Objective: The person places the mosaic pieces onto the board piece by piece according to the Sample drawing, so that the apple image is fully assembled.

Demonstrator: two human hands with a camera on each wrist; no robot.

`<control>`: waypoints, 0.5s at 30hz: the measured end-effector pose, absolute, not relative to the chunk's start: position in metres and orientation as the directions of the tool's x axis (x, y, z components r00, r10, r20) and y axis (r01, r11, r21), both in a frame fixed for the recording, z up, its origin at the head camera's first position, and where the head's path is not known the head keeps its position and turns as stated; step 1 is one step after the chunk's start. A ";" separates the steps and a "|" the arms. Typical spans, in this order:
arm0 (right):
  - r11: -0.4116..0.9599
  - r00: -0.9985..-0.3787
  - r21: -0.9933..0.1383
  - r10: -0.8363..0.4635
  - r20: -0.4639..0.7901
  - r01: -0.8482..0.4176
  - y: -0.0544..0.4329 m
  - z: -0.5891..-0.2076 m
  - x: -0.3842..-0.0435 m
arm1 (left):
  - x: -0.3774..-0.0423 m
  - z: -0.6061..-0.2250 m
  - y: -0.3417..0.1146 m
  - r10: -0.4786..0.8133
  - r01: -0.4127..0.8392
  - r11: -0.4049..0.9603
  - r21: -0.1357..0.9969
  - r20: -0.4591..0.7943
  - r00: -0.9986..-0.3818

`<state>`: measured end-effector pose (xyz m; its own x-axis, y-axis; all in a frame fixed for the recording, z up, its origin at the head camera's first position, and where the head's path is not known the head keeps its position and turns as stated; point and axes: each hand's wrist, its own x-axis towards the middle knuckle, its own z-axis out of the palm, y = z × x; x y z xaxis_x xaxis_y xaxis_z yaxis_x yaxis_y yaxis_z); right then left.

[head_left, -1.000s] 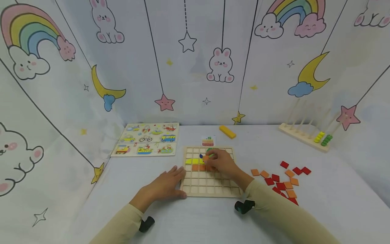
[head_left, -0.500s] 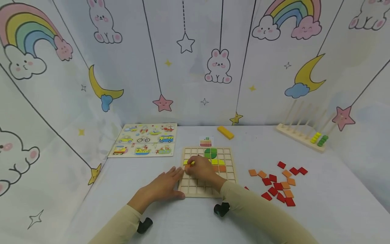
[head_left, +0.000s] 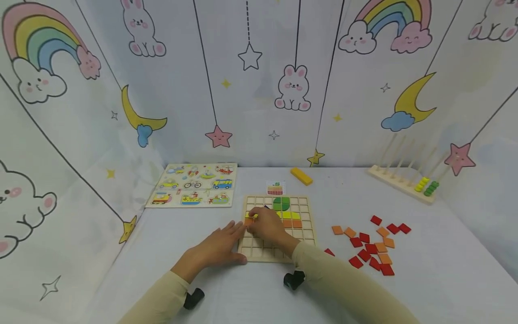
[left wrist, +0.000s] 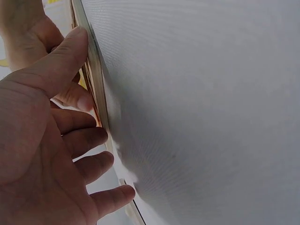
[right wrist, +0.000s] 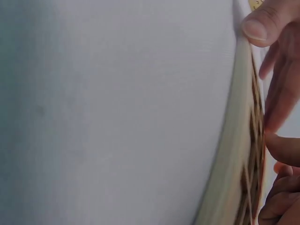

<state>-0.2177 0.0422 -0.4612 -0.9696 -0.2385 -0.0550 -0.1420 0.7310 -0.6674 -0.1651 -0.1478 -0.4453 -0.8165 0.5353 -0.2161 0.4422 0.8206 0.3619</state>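
Note:
A wooden grid board lies on the white table. At its left edge rests my left hand, fingers extended, its thumb by the near-left corner in the left wrist view. My right hand reaches over the board and pinches an orange square tile at the leftmost column. Further right in that row are more orange tiles, with a yellow row above them. Green rounded pieces sit near the top. A dark blue piece shows just past my right hand, which hides the middle of the rows.
Loose red tiles and orange tiles lie scattered right of the board. Behind it are a small picture card and a yellow block. A vehicle puzzle lies back left; a peg bead counter stands back right.
My right hand has moved left across the board with the orange tile, from the middle to the left column, uncovering the green pieces. My left hand has stayed at the edge.

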 end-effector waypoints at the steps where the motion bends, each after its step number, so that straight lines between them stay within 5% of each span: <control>1: 0.726 -0.970 -0.674 -0.236 -0.055 -0.138 0.045 -0.459 -0.216 | -0.165 -0.445 -0.147 0.535 0.442 0.821 0.362 -0.216 -0.817; 10: 0.554 -0.974 -0.829 -0.217 -0.059 -0.073 0.138 -0.435 -0.213 | -0.164 -0.445 -0.145 0.517 0.432 0.838 0.333 -0.230 -0.824; 15: 0.581 -0.979 -0.814 -0.173 -0.112 -0.010 0.212 -0.426 -0.217 | -0.164 -0.445 -0.144 0.509 0.428 0.845 0.322 -0.237 -0.827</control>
